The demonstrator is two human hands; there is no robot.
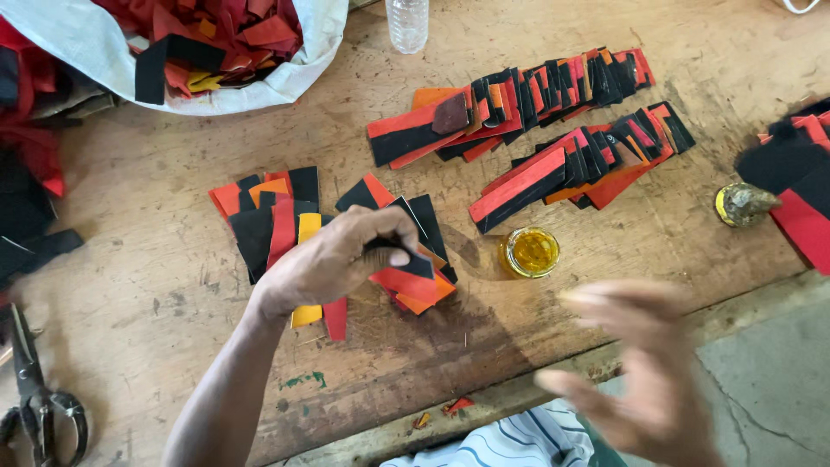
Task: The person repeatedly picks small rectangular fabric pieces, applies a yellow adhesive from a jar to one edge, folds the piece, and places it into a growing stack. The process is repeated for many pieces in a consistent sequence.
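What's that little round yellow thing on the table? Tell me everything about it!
The small round glass dish of yellow liquid is a shallow, see-through container with a thick rim, filled with something amber-yellow and shiny, perhaps glue or oil; which one cannot be told. It stands upright and uncovered on the worn wooden table, just below the rows of overlapping red, black and orange strips. Nothing touches it. The left hand holds strips beside it, and the blurred right hand is nearer the table's edge.

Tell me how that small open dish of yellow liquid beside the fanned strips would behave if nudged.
The dish looks low and wide, so it probably slides rather than tips. It is open and looks nearly full, so a bump likely slops liquid onto the wooden table. It seems to be glass, so possibly fragile.
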